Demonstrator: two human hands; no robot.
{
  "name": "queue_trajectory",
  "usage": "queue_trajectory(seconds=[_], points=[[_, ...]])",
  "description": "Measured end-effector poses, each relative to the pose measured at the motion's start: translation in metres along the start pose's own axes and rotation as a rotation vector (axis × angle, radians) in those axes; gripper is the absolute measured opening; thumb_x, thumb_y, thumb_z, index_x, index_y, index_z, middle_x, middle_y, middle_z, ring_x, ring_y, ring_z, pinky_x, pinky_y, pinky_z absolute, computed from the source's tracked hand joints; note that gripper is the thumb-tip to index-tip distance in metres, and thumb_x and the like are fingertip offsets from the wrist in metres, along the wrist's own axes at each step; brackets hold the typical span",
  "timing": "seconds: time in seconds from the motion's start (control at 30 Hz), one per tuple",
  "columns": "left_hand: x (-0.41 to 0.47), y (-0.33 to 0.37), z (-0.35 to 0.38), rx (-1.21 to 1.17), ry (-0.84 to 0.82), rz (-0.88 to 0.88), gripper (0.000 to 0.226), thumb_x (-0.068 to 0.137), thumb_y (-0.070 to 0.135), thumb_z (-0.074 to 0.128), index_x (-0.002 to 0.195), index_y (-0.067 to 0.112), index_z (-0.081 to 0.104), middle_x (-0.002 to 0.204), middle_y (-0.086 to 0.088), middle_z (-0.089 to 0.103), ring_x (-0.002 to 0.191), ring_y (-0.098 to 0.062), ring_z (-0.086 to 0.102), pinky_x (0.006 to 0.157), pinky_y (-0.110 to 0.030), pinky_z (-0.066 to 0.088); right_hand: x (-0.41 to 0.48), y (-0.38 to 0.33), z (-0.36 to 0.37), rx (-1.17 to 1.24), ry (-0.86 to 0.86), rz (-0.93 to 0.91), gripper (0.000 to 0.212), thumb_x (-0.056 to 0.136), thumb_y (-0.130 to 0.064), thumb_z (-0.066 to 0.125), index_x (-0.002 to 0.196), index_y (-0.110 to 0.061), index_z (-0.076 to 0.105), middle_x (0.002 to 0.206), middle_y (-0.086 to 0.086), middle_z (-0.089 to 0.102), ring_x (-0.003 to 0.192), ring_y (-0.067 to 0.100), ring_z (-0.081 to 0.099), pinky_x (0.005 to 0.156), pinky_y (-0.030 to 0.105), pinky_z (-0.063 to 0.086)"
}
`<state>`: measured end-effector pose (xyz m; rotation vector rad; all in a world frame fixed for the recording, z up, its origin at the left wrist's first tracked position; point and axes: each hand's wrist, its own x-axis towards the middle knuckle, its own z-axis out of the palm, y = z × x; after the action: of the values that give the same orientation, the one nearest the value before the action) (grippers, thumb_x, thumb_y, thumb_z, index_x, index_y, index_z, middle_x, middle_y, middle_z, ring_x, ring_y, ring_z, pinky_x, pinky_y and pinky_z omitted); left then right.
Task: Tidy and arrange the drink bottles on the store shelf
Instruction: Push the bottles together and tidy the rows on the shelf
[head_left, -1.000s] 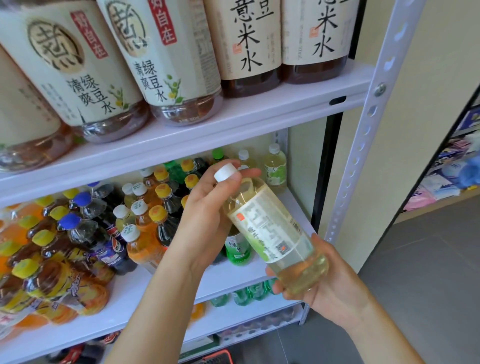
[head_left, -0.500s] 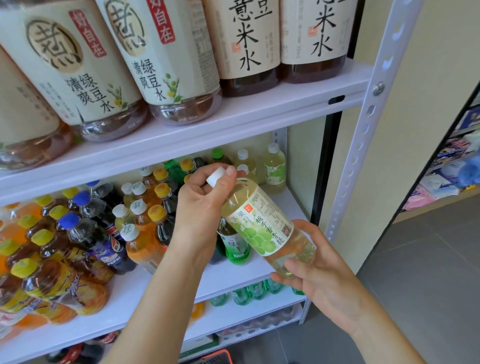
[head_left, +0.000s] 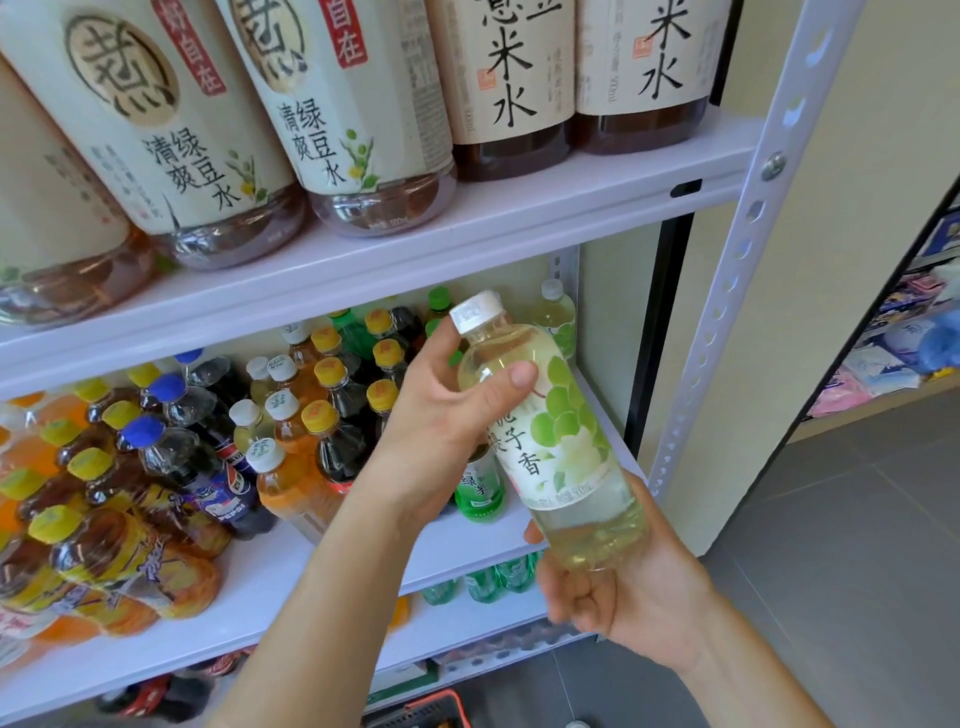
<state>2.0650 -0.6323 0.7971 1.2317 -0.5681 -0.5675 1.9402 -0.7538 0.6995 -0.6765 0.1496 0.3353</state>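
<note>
Holding the pale drink bottle in both hands, I am carrying it in front of the middle shelf, at centre-right of the frame, clear of the board. It is leaning with its white cap toward the upper left. My left hand is wrapping the shoulder just under the cap, thumb pressing across the front. My right hand is cupping the base from below, fingers curling under it.

Judging by how things are lying, the job is only partly done. The cola bottles and yellow-capped tea bottles are crowding the left and middle of the shelf, some tipping toward the lower left. A matching pale bottle is standing at the back right, with a green bottle just behind my left wrist. The bottle I am holding is waiting to be set down, probably in the bare front-right stretch, and the leaning rows are needing straightening.

My arms are hiding the shelf directly behind them, so I cannot tell how much room is there. The large bottles on the upper shelf are being cut off at the top of the frame. The green bottles on the lower shelf are showing only in part, and a red basket at the bottom edge is barely peeking in.
</note>
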Motion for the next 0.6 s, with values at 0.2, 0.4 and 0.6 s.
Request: queue_trajectory(seconds=[0.2, 0.4, 0.6], points=[[0.004, -0.002, 0.002, 0.239, 0.216, 0.035, 0.051, 0.071, 0.024, 0.084, 0.115, 0.017, 0.058, 0.099, -0.004, 0.076, 0.09, -0.022, 0.074, 0.076, -0.035, 0.061, 0.006, -0.002, -0.005, -0.319, 0.135, -0.363, 0.062, 0.077, -0.056, 0.074, 0.131, -0.035, 0.052, 0.129, 0.01, 0.063, 0.116, 0.033, 0.061, 0.095, 0.053, 0.051], [0.004, -0.005, -0.002, 0.17, 0.223, -0.043, 0.054, 0.075, 0.033, 0.08, 0.12, 0.016, 0.055, 0.106, -0.003, 0.074, 0.099, -0.021, 0.072, 0.082, -0.036, 0.058, 0.005, 0.002, 0.001, -0.652, 0.334, -0.56, 0.065, 0.073, -0.052, 0.078, 0.13, -0.038, 0.052, 0.115, 0.003, 0.07, 0.1, 0.024, 0.07, 0.081, 0.039, 0.055], [0.002, -0.002, -0.014, -0.154, -0.044, -0.11, 0.072, 0.072, 0.01, 0.076, 0.137, 0.011, 0.045, 0.117, -0.015, 0.067, 0.105, -0.034, 0.066, 0.094, -0.051, 0.053, -0.001, -0.002, 0.008, -0.113, 0.002, -0.21, 0.073, 0.074, -0.068, 0.064, 0.121, -0.012, 0.066, 0.097, 0.024, 0.069, 0.058, 0.031, 0.067, 0.047, 0.027, 0.05]])
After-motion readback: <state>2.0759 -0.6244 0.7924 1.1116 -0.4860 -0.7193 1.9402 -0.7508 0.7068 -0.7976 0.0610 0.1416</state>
